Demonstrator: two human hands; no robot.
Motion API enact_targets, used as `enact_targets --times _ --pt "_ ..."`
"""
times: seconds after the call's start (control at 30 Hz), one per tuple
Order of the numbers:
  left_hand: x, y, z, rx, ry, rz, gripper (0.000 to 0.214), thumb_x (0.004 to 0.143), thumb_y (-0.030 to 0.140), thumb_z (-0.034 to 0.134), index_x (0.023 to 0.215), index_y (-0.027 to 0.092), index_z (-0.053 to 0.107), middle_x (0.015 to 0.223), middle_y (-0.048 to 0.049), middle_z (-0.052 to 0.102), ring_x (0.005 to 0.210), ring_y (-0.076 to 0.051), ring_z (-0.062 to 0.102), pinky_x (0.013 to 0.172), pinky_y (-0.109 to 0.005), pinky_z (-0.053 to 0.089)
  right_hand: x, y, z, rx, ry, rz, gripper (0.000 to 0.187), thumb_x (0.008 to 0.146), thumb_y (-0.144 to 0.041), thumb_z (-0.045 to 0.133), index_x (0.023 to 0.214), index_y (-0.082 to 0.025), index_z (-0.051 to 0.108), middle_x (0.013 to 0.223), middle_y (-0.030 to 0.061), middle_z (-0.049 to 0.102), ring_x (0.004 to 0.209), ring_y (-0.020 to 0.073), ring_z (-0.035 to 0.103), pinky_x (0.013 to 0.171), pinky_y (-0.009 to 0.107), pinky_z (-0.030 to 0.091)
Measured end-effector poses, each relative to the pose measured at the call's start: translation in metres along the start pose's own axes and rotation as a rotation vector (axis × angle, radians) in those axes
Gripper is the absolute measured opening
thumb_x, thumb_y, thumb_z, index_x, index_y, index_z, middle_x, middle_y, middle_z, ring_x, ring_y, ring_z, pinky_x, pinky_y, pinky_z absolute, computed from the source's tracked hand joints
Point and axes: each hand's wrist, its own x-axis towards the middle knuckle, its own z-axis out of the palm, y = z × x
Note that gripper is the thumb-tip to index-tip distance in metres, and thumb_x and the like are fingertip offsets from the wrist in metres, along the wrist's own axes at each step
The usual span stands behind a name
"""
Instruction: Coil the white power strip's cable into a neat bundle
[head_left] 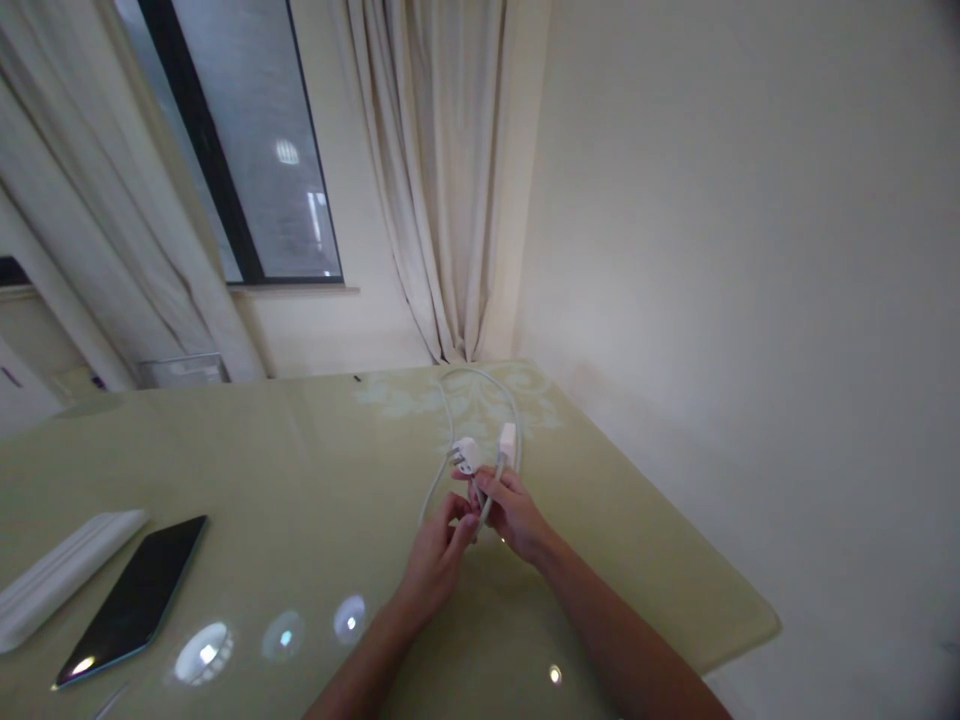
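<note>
A white power cable lies in a loop on the pale green glossy table. Its pronged plug and its flat white connector end stick up just beyond my fingers. My left hand pinches the cable strands below the plug. Pressed against it from the right, my right hand has its fingers closed round the same strands near the connector.
A dark phone lies face up at the near left, beside a white oblong object. A wall runs along the table's right edge. Curtains and a window stand behind the far edge.
</note>
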Motion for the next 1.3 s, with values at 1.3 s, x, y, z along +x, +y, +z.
enact_targets --times 1.3 --pt "0.001 0.003 -0.11 1.308 0.226 -0.152 0.056 0.099 0.053 0.039 0.065 0.021 0.069 0.071 -0.0113 0.072 0.068 -0.024 0.065 0.062 -0.031 0.028 0.019 -0.001 -0.038 -0.43 0.059 -0.057 0.051 0.074 -0.051 0.081 0.11 -0.014 0.079 0.062 -0.0032 0.056 0.048 0.0054 0.036 0.045 0.021 0.025"
